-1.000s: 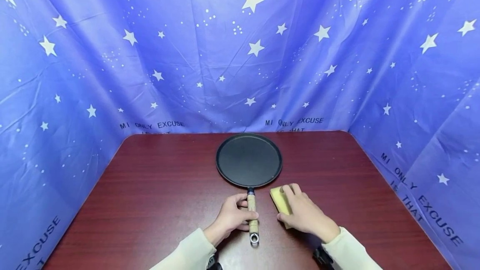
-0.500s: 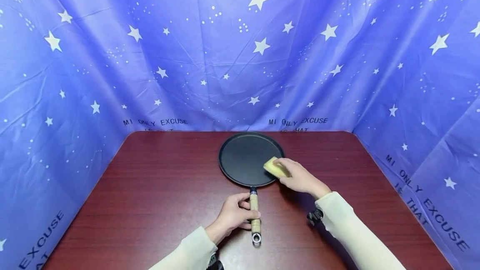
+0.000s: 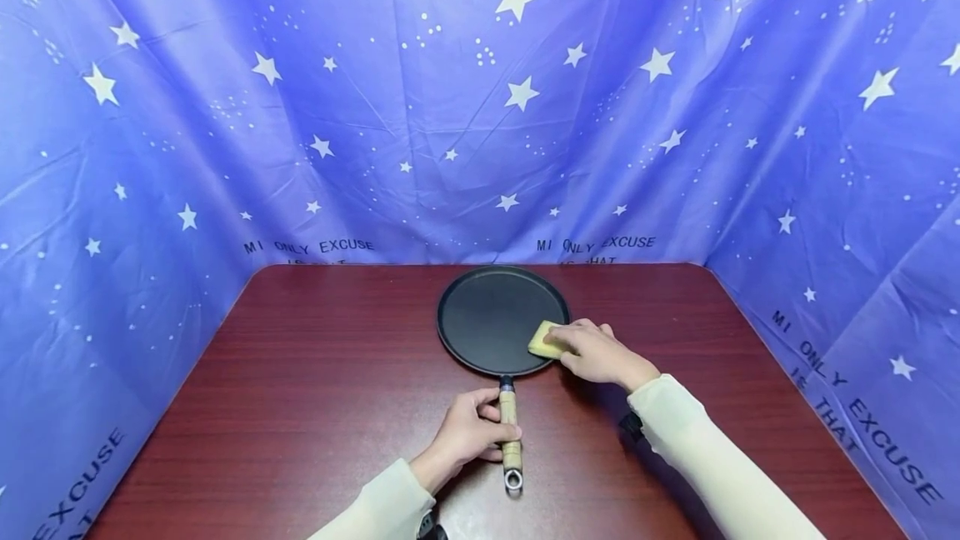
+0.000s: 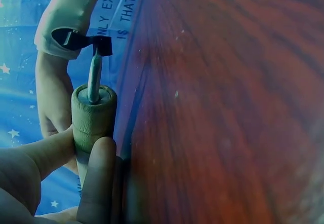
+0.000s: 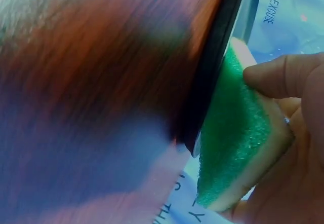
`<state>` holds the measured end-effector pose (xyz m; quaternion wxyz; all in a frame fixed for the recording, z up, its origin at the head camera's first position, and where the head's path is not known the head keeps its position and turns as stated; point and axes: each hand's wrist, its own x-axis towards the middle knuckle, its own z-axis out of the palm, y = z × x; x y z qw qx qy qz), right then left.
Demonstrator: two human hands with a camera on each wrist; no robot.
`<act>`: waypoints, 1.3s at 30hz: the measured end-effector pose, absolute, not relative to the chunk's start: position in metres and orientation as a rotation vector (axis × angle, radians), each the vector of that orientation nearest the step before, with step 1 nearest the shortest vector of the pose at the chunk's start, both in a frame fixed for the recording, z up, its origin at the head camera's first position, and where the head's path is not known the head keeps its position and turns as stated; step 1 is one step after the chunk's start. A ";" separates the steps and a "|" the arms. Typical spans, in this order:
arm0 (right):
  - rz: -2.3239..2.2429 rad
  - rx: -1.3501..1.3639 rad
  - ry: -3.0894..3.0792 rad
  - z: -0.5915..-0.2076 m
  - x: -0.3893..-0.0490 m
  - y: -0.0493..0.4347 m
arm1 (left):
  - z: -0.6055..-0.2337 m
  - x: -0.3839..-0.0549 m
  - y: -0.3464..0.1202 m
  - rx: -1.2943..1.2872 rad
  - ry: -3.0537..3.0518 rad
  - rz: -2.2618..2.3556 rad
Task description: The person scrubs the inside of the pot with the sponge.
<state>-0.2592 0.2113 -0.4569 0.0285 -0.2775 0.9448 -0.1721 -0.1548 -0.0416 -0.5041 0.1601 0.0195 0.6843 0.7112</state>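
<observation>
A round black flat pan (image 3: 495,315) lies on the table, its handle (image 3: 511,440) pointing toward me. My left hand (image 3: 467,433) grips that handle, thumb across the top; the left wrist view shows its fingers around the wooden grip (image 4: 93,115) near the metal hanging loop. In my right hand (image 3: 600,352) is a sponge (image 3: 545,341), yellow on top, held over the pan's right front edge. From the right wrist view, the sponge's green scouring side (image 5: 235,117) faces down against or very near the pan rim (image 5: 215,57); exact contact is hard to tell.
The dark red wooden table (image 3: 322,373) spans the work area. Behind and at both sides hangs a blue curtain (image 3: 420,107) with white stars and lettering, meeting the table's far edge close behind the pan.
The right hand has carried the sponge from the table beside the handle forward onto the pan's right edge, then turned it slightly. The left hand keeps its grip on the handle.
</observation>
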 end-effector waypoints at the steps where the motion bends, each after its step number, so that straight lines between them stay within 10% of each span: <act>1: -0.513 -0.875 2.909 -0.456 -0.260 0.211 | -0.503 -0.155 -0.042 0.059 1.960 2.030; 39: -0.716 -1.094 2.405 -0.444 -0.270 0.159 | -0.501 -0.152 -0.042 0.061 1.939 2.046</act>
